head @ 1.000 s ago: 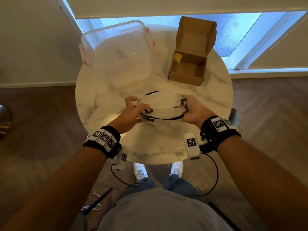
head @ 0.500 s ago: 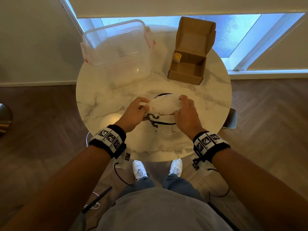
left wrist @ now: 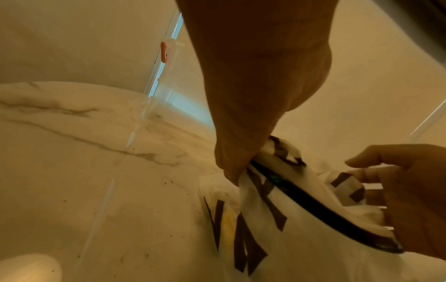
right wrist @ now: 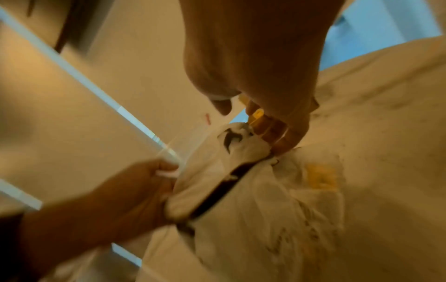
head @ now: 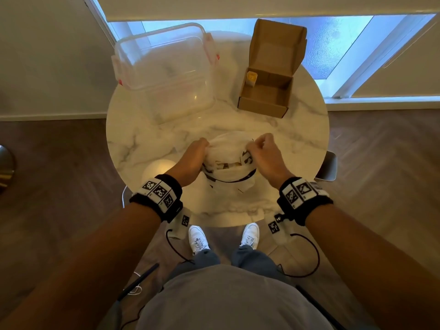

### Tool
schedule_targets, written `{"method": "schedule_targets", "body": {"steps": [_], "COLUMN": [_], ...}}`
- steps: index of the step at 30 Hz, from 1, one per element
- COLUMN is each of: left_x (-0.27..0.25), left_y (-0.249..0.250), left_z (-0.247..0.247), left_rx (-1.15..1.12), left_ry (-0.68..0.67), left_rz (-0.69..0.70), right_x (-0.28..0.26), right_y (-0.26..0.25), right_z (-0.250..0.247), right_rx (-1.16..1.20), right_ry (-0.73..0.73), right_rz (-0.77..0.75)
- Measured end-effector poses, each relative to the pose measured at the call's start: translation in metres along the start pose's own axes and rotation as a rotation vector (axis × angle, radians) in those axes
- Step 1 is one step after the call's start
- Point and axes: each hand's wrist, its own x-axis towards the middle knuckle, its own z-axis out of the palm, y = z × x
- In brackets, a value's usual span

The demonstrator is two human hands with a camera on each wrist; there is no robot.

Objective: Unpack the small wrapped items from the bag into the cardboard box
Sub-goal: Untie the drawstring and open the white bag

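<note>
Head view shows the left hand and right hand each pinching one side of the bag rim on the worktop, apparently spreading the mouth for access, while the cardboard box stands open beyond.

We are standing in what looks like a home: a small round marble tabletop is sitting on herringbone wood flooring, beside plain walls with a skirting board and low glazing.
</note>
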Motion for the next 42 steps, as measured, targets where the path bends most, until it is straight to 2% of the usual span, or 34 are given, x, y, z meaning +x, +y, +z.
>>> {"method": "schedule_targets", "body": {"steps": [2,3,5,6,7,8,11,13,15,16,17,19,20,22,24,26,28,30,33,35,39,41,42], "left_x": [0.002,0.002,0.003,0.001,0.002,0.001,-0.006,-0.008,-0.004,-0.001,0.002,0.006,0.007,0.003,-0.001,-0.003,-0.002,-0.001,0.001,0.0,-0.003,-0.004,-0.003], "left_y": [-0.003,-0.005,-0.011,-0.012,-0.012,-0.009,0.003,0.016,0.028,0.033,0.037,0.042,0.041,0.035,0.021,0.001,-0.019,-0.03,-0.032,-0.025,-0.004,0.005,0.008], "left_z": [0.001,0.001,-0.003,-0.007,-0.011,-0.015,-0.013,-0.009,-0.01,-0.013,-0.015,-0.021,-0.022,-0.018,-0.014,-0.014,-0.014,-0.014,-0.018,-0.02,-0.022,-0.02,-0.019], "left_rx": [0.219,0.385,0.751,0.859,0.85,0.709,0.077,-0.202,-0.378,-0.438,-0.486,-0.525,-0.506,-0.402,-0.173,0.224,0.551,0.626,0.466,0.204,-0.29,-0.409,-0.437], "left_ry": [0.023,0.018,0.014,0.027,0.034,0.015,-0.064,-0.029,0.008,0.004,0.002,-0.001,-0.015,-0.088,-0.117,-0.134,-0.151,-0.086,0.017,0.042,-0.065,-0.084,-0.078], "left_rz": [0.031,0.045,0.07,0.081,0.086,0.077,-0.035,-0.059,-0.09,-0.102,-0.113,-0.139,-0.144,-0.132,-0.097,-0.023,0.044,0.082,0.098,0.047,-0.027,-0.074,-0.105], "right_x": [-0.007,-0.008,-0.005,-0.001,0.003,0.007,0.012,0.012,0.008,0.007,0.004,0.001,0.001,0.001,0.006,0.009,0.012,0.012,0.011,0.012,0.012,0.009,0.006], "right_y": [0.009,0.012,0.017,0.017,0.017,0.018,0.01,0.004,-0.001,0.0,0.0,0.006,0.009,0.008,0.007,0.0,-0.01,-0.019,-0.023,-0.018,-0.008,-0.006,-0.005], "right_z": [0.009,0.013,0.015,0.013,0.011,0.009,0.005,0.002,-0.001,-0.003,-0.005,-0.008,-0.007,-0.007,-0.004,0.0,0.0,0.0,-0.003,-0.003,-0.011,-0.012,-0.011], "right_rx": [-0.333,-0.427,-0.451,-0.393,-0.301,-0.187,0.18,0.329,0.405,0.386,0.257,-0.161,-0.282,-0.278,-0.002,0.316,0.602,0.83,0.946,0.921,0.911,0.897,0.809], "right_ry": [-0.096,-0.13,-0.145,-0.131,-0.11,-0.086,-0.098,-0.098,-0.146,-0.206,-0.285,-0.392,-0.408,-0.384,-0.356,-0.337,-0.249,-0.206,-0.247,-0.238,-0.146,-0.175,-0.191], "right_rz": [-0.137,-0.147,-0.072,-0.012,0.066,0.142,0.279,0.31,0.318,0.247,0.119,-0.12,-0.143,-0.087,0.061,0.2,0.325,0.446,0.518,0.528,0.514,0.456,0.414]}}
